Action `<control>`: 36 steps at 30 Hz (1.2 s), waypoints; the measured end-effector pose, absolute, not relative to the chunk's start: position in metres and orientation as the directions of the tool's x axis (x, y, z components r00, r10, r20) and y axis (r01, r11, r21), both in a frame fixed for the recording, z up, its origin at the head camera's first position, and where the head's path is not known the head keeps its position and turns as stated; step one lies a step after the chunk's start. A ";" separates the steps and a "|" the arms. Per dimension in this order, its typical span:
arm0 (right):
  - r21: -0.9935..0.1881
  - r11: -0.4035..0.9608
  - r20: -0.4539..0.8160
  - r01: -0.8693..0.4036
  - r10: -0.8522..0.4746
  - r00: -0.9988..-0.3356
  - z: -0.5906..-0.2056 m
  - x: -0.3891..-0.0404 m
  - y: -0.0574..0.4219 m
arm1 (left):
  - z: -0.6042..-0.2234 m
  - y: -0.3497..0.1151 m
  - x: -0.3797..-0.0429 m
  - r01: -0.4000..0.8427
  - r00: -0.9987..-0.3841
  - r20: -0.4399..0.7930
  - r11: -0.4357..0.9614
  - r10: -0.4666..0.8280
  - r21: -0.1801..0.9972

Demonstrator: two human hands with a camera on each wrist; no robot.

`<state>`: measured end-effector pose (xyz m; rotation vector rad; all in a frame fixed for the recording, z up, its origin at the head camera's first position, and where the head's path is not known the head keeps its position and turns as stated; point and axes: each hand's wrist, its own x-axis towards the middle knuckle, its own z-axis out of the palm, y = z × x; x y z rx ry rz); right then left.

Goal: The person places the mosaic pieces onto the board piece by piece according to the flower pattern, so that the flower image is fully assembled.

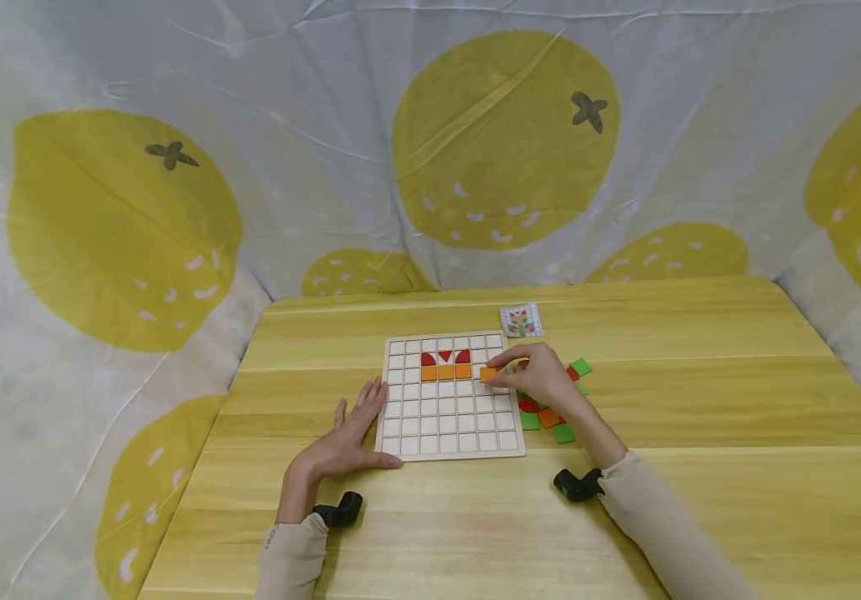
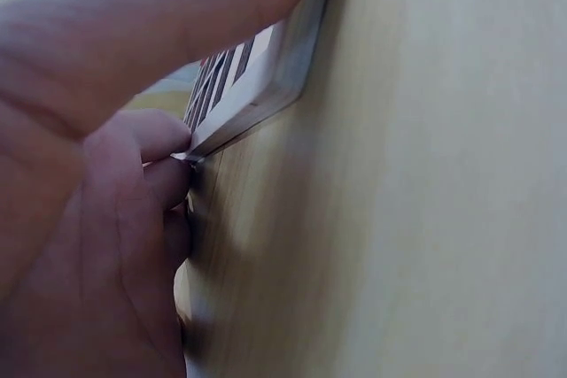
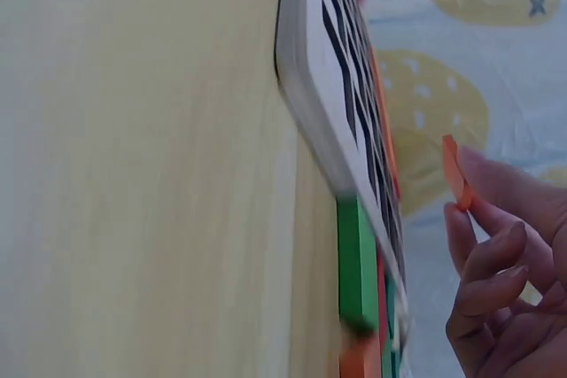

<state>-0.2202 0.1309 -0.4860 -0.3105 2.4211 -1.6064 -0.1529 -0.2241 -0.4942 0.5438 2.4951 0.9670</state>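
A wooden grid board (image 1: 448, 430) lies on the table, its pale square cells framed by thin ridges. Near its top, two red curved pieces flank a red triangle (image 1: 444, 356), above a row of orange squares (image 1: 446, 372). My right hand (image 1: 543, 377) pinches an orange square tile (image 1: 488, 374) between thumb and fingertips, above the board's right side; in the right wrist view the tile (image 3: 455, 173) is seen nearly edge-on, raised off the board. My left hand (image 1: 343, 442) rests at the board's lower left, fingers along the left edge and thumb (image 2: 177, 24) at the front edge.
Loose green, red and orange pieces (image 1: 548, 417) lie right of the board, partly under my right forearm. A small pattern card (image 1: 521, 320) sits behind the board's top right corner. A lemon-print cloth (image 1: 505, 142) hangs behind the wooden table (image 1: 738, 400).
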 end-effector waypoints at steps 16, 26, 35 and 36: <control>-0.833 0.546 -0.103 -0.089 -0.311 -0.945 -0.486 -0.223 0.065 | -0.492 -0.222 -0.153 0.203 -0.837 -0.234 0.679 0.494 0.706; -0.819 0.568 -0.108 -0.082 -0.293 -0.950 -0.487 -0.224 0.067 | -0.491 -0.223 -0.153 0.199 -0.839 -0.238 0.684 0.489 0.702; -0.816 0.570 -0.124 -0.092 -0.329 -0.936 -0.488 -0.226 0.067 | -0.492 -0.223 -0.154 0.206 -0.841 -0.235 0.689 0.488 0.695; -0.812 0.575 -0.126 -0.096 -0.334 -0.934 -0.488 -0.226 0.066 | -0.492 -0.224 -0.153 0.207 -0.841 -0.234 0.689 0.488 0.694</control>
